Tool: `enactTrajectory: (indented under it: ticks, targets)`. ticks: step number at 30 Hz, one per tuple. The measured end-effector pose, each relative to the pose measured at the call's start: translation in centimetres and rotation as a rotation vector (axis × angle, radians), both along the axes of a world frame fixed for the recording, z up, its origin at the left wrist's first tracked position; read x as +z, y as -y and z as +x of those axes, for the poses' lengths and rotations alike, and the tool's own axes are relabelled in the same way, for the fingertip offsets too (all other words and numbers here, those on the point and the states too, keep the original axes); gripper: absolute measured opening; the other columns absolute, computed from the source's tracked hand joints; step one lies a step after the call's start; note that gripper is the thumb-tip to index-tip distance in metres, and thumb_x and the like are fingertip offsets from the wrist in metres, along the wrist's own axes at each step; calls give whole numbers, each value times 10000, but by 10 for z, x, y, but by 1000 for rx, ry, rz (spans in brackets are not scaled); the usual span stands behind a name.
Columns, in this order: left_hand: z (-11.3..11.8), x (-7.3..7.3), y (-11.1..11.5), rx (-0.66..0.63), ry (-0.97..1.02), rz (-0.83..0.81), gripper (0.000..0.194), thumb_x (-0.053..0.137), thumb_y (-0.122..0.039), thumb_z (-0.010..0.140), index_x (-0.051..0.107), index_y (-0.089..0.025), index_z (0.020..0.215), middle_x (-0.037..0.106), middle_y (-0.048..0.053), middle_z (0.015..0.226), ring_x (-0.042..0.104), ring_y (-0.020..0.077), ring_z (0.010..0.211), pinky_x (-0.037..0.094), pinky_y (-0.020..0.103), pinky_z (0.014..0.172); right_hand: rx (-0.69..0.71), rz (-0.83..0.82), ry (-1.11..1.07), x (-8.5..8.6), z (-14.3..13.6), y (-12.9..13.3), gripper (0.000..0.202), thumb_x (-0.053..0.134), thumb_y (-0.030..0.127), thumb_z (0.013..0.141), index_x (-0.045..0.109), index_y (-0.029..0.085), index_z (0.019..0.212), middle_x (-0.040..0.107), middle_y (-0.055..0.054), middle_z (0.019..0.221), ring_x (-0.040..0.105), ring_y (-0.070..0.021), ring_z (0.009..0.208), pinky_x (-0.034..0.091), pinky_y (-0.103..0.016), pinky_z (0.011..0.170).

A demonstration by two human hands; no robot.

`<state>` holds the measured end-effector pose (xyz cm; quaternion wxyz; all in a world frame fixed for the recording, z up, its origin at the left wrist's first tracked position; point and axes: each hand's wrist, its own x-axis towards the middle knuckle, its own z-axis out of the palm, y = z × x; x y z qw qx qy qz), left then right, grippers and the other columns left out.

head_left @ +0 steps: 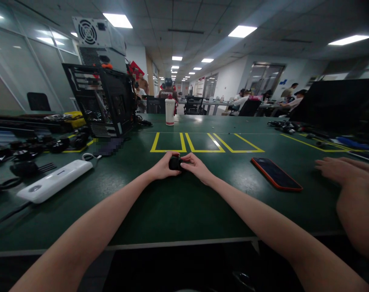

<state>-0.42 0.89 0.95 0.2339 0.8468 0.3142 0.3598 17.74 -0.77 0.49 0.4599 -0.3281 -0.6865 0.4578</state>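
Note:
A small black rounded object (174,163) is held just above or on the green table, in front of the yellow tape outlines. My left hand (163,166) wraps round its left side, thumb below and fingers above. From the right, my right hand (197,167) pinches its edge between thumb and fingertips. The object's exact kind and its lower side cannot be made out. An orange-edged phone (276,174) lies to the right of my right hand.
Yellow tape outlines (202,151) mark the green table (184,211). A white power strip (56,181), black parts (24,156) and an open computer case (103,99) stand left. A paper cup (169,111) is behind. Another person's hands (344,169) rest at right.

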Motion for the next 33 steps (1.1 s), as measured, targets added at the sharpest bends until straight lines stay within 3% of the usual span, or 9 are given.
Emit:
enactTrajectory:
  ticks: [4, 10, 14, 22, 33]
  targets:
    - [1, -2, -2, -3, 11, -7, 606, 664, -236, 600, 373, -168, 1126, 453, 96, 1115, 459, 239, 1048, 365, 414, 906, -9, 7, -2, 1, 0, -1, 205, 586, 242, 689, 502, 191, 869, 530, -11, 897, 529, -133, 866, 406, -345, 857]
    - [0, -4, -4, -9, 30, -24, 602, 665, -240, 603, 375, -170, 1126, 464, 98, 1108, 468, 241, 1039, 358, 421, 907, 67, -64, -64, 0, 0, -3, 319, 613, 170, 650, 492, 191, 944, 508, -32, 1031, 522, -148, 973, 365, -353, 925]
    - [0, -4, -5, -12, 27, -16, 620, 672, -244, 597, 368, -171, 1133, 456, 100, 1117, 465, 244, 1043, 361, 422, 906, 90, -64, -43, 0, 2, -2, 394, 655, 139, 599, 480, 209, 945, 507, -20, 1008, 531, -155, 960, 389, -362, 899]
    - [0, -4, -4, -13, 29, -38, 613, 669, -252, 604, 370, -180, 1134, 449, 97, 1119, 466, 244, 1039, 355, 434, 913, -30, -19, -3, -2, 1, -3, 215, 573, 313, 704, 518, 202, 880, 560, -17, 900, 530, -139, 867, 402, -362, 843]
    - [1, -2, -3, -11, 21, -21, 616, 669, -231, 600, 368, -176, 1135, 455, 91, 1112, 464, 234, 1041, 356, 421, 918, 79, -97, -115, -1, 2, -4, 347, 665, 166, 592, 525, 206, 907, 551, -16, 999, 536, -148, 934, 376, -359, 899]
